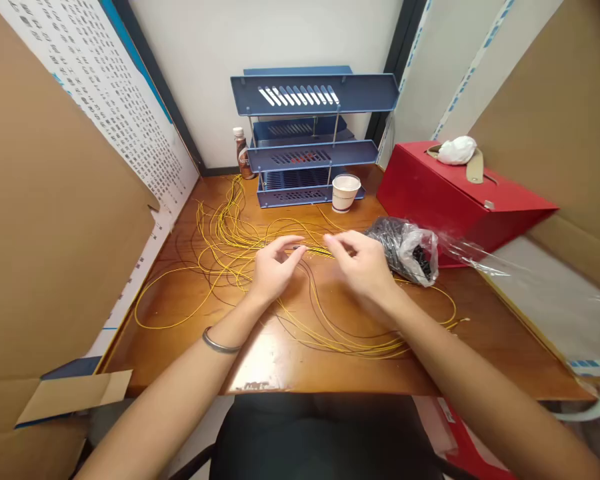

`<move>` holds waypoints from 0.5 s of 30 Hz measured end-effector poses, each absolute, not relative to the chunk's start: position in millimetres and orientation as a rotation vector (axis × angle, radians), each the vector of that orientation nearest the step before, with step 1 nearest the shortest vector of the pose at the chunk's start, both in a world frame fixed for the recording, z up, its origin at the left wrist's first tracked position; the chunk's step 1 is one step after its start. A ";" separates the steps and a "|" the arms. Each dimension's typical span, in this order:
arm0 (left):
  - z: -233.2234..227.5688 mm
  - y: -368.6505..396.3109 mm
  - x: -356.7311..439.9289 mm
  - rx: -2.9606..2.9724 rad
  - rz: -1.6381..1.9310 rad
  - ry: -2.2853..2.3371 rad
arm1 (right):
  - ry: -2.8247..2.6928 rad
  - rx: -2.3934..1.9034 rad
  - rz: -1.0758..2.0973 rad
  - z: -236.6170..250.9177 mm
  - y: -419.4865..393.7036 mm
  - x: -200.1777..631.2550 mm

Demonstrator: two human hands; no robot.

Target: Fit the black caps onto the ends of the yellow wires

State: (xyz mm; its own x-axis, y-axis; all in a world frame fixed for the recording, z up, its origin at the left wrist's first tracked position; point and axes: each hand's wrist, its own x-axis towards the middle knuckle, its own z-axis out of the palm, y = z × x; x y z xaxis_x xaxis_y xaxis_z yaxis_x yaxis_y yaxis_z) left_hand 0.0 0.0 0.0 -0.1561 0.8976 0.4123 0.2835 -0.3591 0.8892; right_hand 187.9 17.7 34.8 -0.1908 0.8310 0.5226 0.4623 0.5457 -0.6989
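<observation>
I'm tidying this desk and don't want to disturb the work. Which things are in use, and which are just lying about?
In use:
left hand and right hand, pinching a small dark piece
yellow wires
bag of black parts

Lying about:
paper cup
blue tray rack
bottle
red box

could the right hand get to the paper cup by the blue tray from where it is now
Probably yes. The right hand is over the yellow wires, and the bare table between it and the paper cup looks open; the plastic bag lies off to the side.
</observation>
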 end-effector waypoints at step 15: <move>2.4 -4.8 11.8 1.673 1.450 1.314 | -2.080 -0.843 0.263 18.1 18.0 198.8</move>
State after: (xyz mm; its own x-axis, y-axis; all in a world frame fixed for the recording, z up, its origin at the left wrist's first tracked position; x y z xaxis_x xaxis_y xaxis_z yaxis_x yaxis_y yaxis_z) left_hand 11.8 -4.8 2.4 -0.0652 0.9138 0.4009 0.3093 -0.3634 0.8788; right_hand 198.8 18.0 18.1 -0.4079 0.6514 0.6398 0.4716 0.7503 -0.4632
